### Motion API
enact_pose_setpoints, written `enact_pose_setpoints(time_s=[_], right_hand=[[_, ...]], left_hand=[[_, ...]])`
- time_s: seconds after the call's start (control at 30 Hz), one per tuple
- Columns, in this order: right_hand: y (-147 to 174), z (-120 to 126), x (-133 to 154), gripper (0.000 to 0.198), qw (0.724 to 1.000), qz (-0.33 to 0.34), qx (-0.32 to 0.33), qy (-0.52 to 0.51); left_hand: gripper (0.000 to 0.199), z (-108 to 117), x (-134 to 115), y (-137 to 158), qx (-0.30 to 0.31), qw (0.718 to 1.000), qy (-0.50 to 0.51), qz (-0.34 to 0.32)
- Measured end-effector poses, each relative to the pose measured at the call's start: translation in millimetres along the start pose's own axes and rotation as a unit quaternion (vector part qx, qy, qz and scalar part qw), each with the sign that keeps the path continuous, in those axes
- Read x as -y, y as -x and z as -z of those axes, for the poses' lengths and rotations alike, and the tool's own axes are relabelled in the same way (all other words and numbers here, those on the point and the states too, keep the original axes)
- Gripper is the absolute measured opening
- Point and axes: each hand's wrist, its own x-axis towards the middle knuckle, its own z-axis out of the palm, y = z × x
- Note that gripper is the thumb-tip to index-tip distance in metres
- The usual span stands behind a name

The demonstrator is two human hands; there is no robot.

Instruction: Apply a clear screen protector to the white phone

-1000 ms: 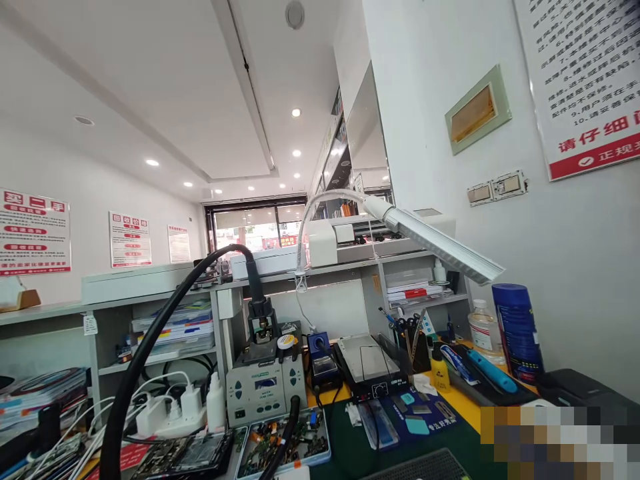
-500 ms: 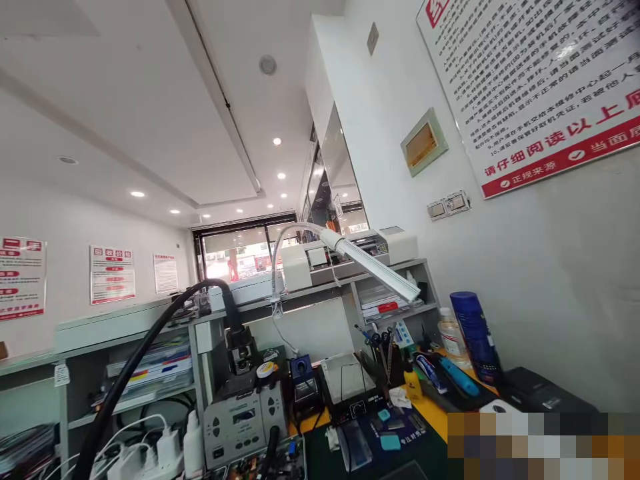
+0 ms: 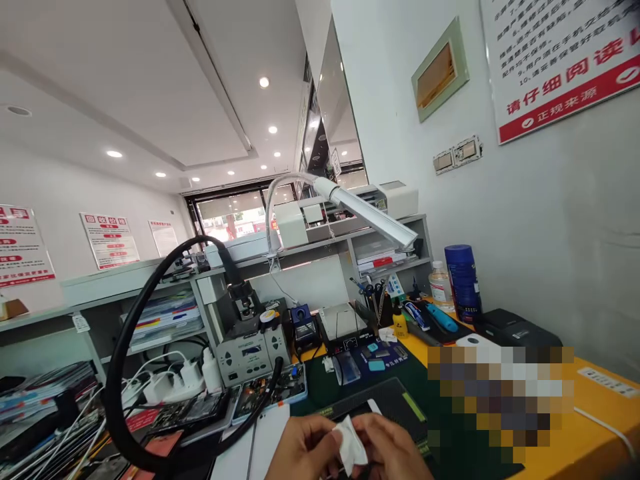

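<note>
Low in the head view, my left hand (image 3: 306, 448) pinches one side of a crumpled white tissue (image 3: 352, 445). My right hand (image 3: 389, 448) holds its other side, with fingers curled in. The tissue is bunched between the two hands, and anything inside it is hidden. Just beyond my hands lies a dark flat work pad (image 3: 373, 403) on a green mat (image 3: 425, 373). A pale strip on the pad is partly covered by my right hand.
A thick black hose (image 3: 119, 347) loops at left, from a grey soldering station (image 3: 247, 353). Circuit boards (image 3: 270, 392) lie nearby. A white lamp (image 3: 373, 217) hangs overhead. At right stand a yellow bottle (image 3: 399, 325), a blue can (image 3: 461, 283) and a black box (image 3: 517, 327).
The view has tilted down, bringing more of the bench into sight. Both my hands, with the tissue between them, now show at the bottom; neither was visible before.
</note>
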Motion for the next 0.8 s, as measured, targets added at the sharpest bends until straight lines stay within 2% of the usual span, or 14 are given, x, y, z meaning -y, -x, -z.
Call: enact_pose_setpoints(time_s=[0.07, 0.2, 0.27, 0.4, 0.5, 0.63, 0.8], right_hand=[[0, 2, 5, 0.064, 0.996, -0.063, 0.024, -0.067], [3, 0, 14, 0.060, 0.993, -0.050, 0.104, 0.002], [3, -2, 13, 0.062, 0.994, -0.041, 0.102, 0.023], [-2, -3, 2, 0.065, 0.993, -0.062, 0.097, -0.019], [-5, -4, -1, 0.065, 0.992, -0.072, 0.096, -0.037], [-3, -6, 5, 0.068, 0.994, -0.062, 0.093, -0.012], [-1, -4, 15, 0.064, 0.992, -0.042, 0.117, -0.009]], left_hand=[[0.049, 3, 0, 0, -0.014, 0.999, 0.028, -0.007], [0.048, 8, -7, 7, -0.037, 0.997, 0.068, -0.019], [0.042, 10, -8, 9, -0.048, 0.995, 0.083, -0.020], [0.035, 14, 0, 8, -0.059, 0.992, 0.108, -0.015], [0.037, 14, 5, 7, -0.025, 0.991, 0.131, 0.012], [0.047, 11, 4, 11, 0.025, 0.987, 0.155, 0.034], [0.043, 7, 1, 16, 0.006, 0.985, 0.172, 0.016]])
